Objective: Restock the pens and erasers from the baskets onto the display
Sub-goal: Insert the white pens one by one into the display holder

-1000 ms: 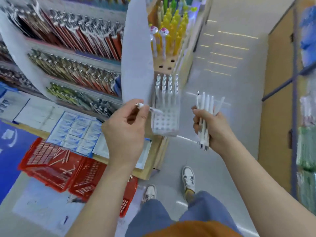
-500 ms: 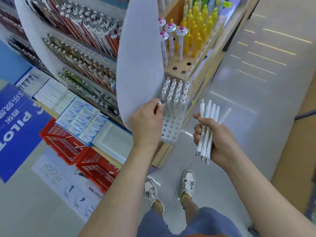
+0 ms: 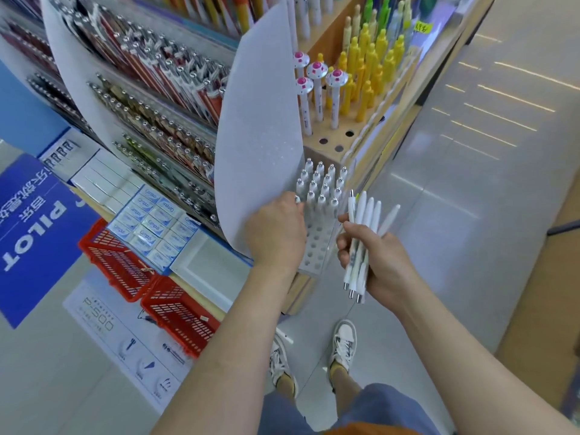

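- Left hand (image 3: 276,233): back toward the camera, fingers curled on a single white pen (image 3: 297,199) at the left edge of the clear perforated holder (image 3: 315,249). Only the pen's silver top shows.
- Right hand (image 3: 381,265): clenched round a bundle of white pens (image 3: 361,227), tips down, just right of the holder.
- Holder: standing white pens (image 3: 323,183) fill the rear rows; the front holes are vacant.
- Eraser boxes (image 3: 153,227): laid in rows on the lower ledge, left of the holder.
- Red baskets (image 3: 116,262): two, side by side on the floor below that ledge.
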